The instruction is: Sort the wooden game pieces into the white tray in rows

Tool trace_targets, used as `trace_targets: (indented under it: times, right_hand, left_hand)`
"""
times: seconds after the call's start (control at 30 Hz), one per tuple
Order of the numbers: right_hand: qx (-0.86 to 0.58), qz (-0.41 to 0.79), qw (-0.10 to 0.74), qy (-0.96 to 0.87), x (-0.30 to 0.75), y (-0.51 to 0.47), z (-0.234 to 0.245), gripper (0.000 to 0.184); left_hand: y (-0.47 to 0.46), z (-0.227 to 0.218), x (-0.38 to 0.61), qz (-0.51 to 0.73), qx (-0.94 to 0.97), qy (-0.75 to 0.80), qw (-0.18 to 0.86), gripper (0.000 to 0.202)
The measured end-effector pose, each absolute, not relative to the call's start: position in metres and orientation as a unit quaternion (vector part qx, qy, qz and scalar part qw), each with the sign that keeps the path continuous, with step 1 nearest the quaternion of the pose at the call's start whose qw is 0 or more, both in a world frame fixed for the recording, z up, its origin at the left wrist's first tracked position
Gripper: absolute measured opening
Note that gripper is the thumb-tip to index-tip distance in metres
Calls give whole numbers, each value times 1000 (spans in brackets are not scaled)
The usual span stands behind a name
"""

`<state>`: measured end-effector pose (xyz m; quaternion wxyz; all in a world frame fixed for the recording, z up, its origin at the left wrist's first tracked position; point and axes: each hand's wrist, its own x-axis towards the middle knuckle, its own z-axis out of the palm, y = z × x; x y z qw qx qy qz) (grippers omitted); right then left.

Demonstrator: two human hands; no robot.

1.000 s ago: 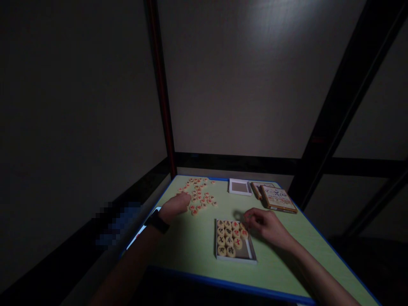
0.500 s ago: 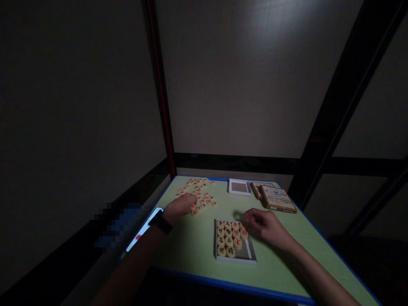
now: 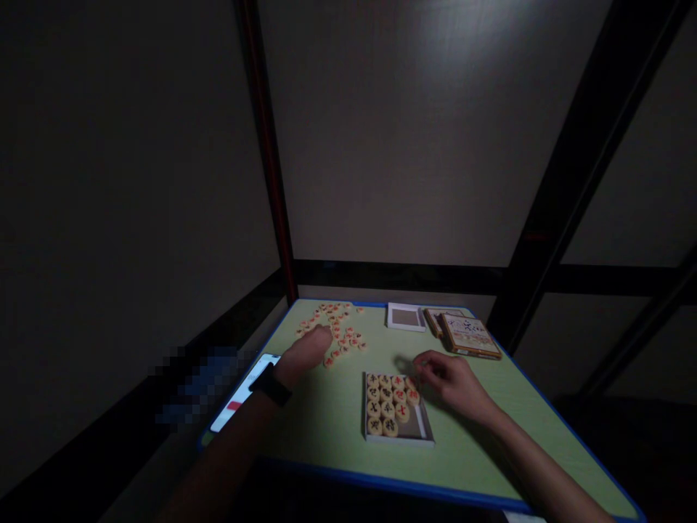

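Observation:
My left hand (image 3: 305, 354), with a dark watch on the wrist, reaches over loose Chinese chess pieces (image 3: 336, 354) at the table's far left. Its fingers are curled, and their tips are hidden behind the hand. My right hand (image 3: 453, 379) hovers just right of the far right corner of a shallow white box (image 3: 400, 439). Thumb and forefinger come together there; whether a piece is between them I cannot make out. Inside the box, round pieces with black and red characters (image 3: 388, 409) lie in rows, and its near right part shows bare bottom.
A second white tray (image 3: 406, 327) stands at the table's far edge. Right of it lie two flat decorated boxes (image 3: 471, 335), partly overlapping. A lit phone (image 3: 231, 407) lies along the left edge of the green, blue-rimmed table (image 3: 327, 421). Walls close in behind and left.
The whole view has shifted slightly. My left hand has edged a little farther toward the loose pieces. My right hand stays by the box corner, and the pieces in the box look the same.

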<state>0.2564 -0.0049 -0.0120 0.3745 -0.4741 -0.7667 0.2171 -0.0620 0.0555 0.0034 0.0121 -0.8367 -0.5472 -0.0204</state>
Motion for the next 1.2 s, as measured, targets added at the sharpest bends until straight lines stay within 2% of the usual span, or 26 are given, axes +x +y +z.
trace_targets:
  times: [0.07,0.13,0.2,0.33,0.5,0.6,0.77,0.83,1.0,1.2]
  right_hand:
    - [-475,221,399,-752,255,-4,-15,28]
    - [-465,248,433,-731,252,-3,-18,29]
    - [-445,300,463,-706,246,-2,-21,33]
    - [-390,398,507,-657,238,2,-26,43]
    - [-381,437,540,-610,241,12,-32,51]
    - [-398,433,551,-593,245,17,-36,52]
    - [-390,427,567,-586,246,19,-40,50]
    - [-379,425,575,-588,246,18,-39,48]
    - [-385,381,573,-615,249,14,-32,44]
    - [-432,360,539,-627,259,9,-22,43]
  left_hand:
    - [49,10,-49,-37,-836,-547,19,44]
    - [41,16,-29,-78,-852,-518,15,35]
    - [32,19,-6,-136,-869,-476,-11,23]
    - [23,17,36,-221,-887,-397,-84,17]
    - [28,9,58,-276,-878,-363,-146,13]
    - [34,3,60,-321,-843,-360,-237,15]
    - [44,-13,62,-389,-727,-323,-465,24]
    - [47,-18,62,-403,-684,-307,-525,29]
    - [53,-20,56,-465,-642,-323,-517,40]
    - [57,-25,54,-467,-637,-320,-523,32]
